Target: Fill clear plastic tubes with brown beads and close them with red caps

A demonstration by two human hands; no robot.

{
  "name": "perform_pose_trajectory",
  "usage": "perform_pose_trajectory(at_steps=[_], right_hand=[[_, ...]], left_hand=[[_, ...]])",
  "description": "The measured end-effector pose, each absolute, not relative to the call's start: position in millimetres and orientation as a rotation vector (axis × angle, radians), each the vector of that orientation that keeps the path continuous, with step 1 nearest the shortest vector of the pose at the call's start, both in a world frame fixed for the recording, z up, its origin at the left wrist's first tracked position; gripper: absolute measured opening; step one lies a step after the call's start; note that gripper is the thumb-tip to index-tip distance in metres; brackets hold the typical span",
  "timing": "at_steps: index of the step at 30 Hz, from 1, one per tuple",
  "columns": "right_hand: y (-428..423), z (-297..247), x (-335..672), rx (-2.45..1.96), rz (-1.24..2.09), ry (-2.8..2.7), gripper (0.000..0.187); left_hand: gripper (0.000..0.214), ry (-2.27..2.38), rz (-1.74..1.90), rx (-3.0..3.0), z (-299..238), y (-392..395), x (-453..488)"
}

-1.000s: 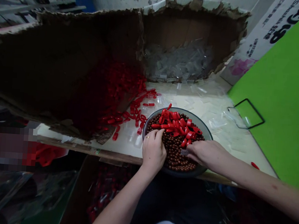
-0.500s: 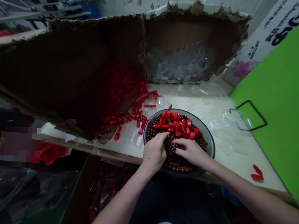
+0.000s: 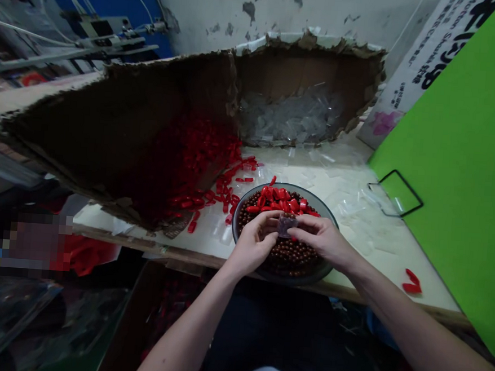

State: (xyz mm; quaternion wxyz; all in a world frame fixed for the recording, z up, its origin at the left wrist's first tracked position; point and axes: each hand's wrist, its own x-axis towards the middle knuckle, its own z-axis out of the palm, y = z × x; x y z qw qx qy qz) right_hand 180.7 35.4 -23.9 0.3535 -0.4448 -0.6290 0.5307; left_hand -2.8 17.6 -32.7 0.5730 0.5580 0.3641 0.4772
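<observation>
Clear plastic bag (image 3: 286, 225) is sitting pinched between both hands, dark contents showing through, too small to tell exactly what. Left hand (image 3: 252, 239) and right hand (image 3: 322, 240) are both grasping it by the fingertips, not clenched, hovering over a grey bowl (image 3: 310, 194) that is holding brown beads (image 3: 287, 262), with red plastic pieces (image 3: 278, 200) heaped toward its far side. Bowl is resting near the near edge of a cream table (image 3: 377, 273). More red pieces (image 3: 225, 192) are lying across the table left of the bowl, trailing from a torn cardboard box (image 3: 120, 120) on the far left. Clear bags (image 3: 290, 118) are filling the box's far section. Two red pieces (image 3: 412, 282) are lying off to the right, near a green board (image 3: 464, 167).
</observation>
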Motion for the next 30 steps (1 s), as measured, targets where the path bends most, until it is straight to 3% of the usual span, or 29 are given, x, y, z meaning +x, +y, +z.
perform_pose_trajectory(at_steps=[8, 17, 24, 30], right_hand=[[34.9, 7.2, 189.9, -1.069, 1.278, -1.735, 0.041], [42.7, 37.1, 191.9, -1.048, 1.304, -2.156, 0.025], [49.0, 12.7, 195.1, -1.119, 1.403, -1.899, 0.024], [44.0, -14.4, 193.4, -1.266, 1.056, -2.304, 0.014]], left_hand=[[0.042, 0.829, 1.103, 1.106, -19.7, 16.4, 0.0], [0.042, 0.787, 0.949, 1.127, -19.0, 10.8, -13.9], [0.042, 0.789, 1.049, 1.002, -29.7, 14.5, -19.8], [0.046, 0.725, 1.159, 0.889, -29.4, 17.4, -20.4]])
